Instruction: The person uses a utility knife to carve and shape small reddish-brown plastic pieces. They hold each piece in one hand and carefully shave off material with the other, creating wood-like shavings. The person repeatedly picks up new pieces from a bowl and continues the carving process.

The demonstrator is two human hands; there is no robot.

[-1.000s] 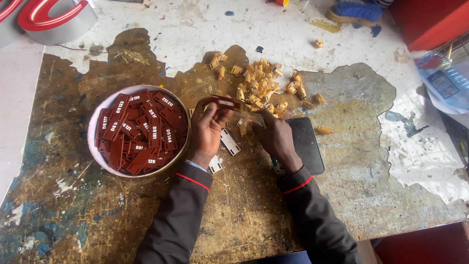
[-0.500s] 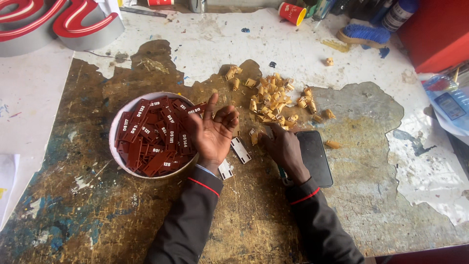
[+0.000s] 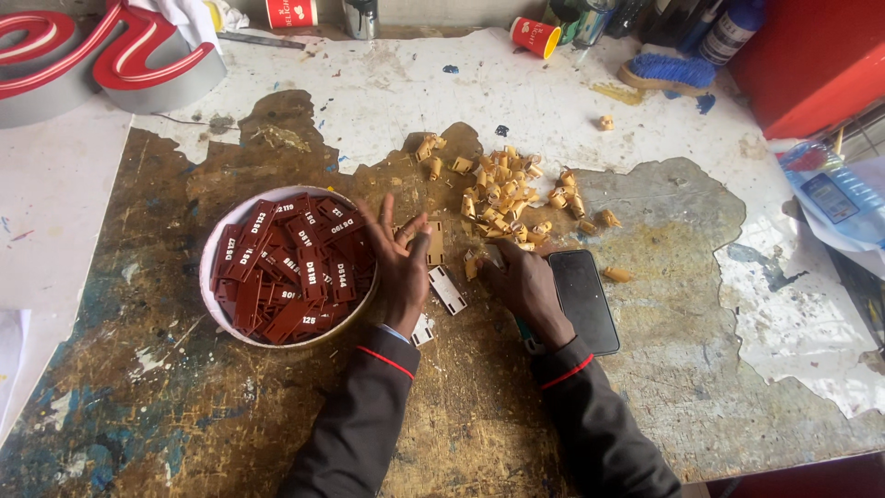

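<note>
A white bowl (image 3: 214,277) of dark red tags (image 3: 293,269) sits left of the left hand (image 3: 401,263), fingers spread open, empty, beside its rim. The right hand (image 3: 525,286), fingers curled down, touches pale curled peelings (image 3: 502,198) beside a black phone (image 3: 584,300).

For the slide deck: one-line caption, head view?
Left hand open beside bowl of red tags; right hand at tan curls.

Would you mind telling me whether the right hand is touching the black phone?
Cannot tell. In the head view the right hand lies right against the phone's left edge, with no clear gap or contact visible.
</note>
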